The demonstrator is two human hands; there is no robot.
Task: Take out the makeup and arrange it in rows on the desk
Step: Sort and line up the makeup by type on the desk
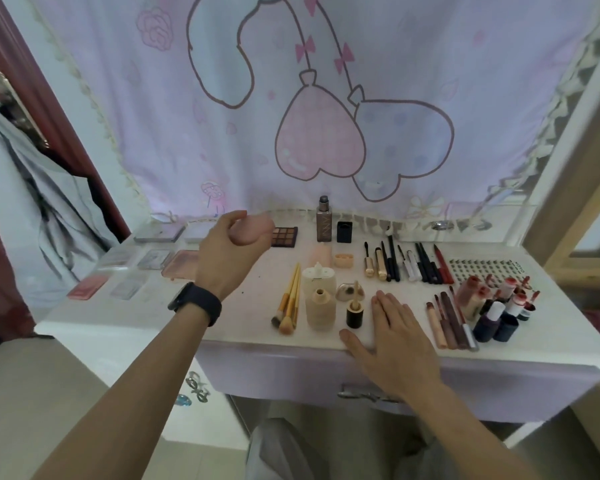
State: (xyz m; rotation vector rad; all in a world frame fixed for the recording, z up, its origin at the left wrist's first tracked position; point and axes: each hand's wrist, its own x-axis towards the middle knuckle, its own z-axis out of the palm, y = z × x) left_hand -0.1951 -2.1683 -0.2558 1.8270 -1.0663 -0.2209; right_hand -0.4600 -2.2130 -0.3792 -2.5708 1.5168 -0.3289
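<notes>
Before you, the curtain (326,98) is thin printed cloth with a lace edge. The desk (243,327) top is white, matt and faintly smudged. The pink sponge (253,231) looks soft and matt, the palette cases (184,265) glossy clear plastic, the mascara tubes (381,266) shiny gold, your wristband (201,304) matt black.

- The left hand (222,258), with a dark wristband (196,303) on its wrist, is raised left of centre and grips a pink sponge (253,230) above the table (146,327).
- The right hand (395,334) lies flat, fingers straight, on the table's front edge at lower centre.
- Flat palettes (153,259) sit in rows at middle left.
- Yellow-handled brushes (289,303) lie just left of the beige bottles (320,299) at centre.
- A brown bottle (324,221) stands upright at the back, with a black cap (344,232) just beside it.
- Pencils and wands (409,265) lie side by side right of centre.
- A pink printed curtain (326,98) fills the upper frame.
</notes>
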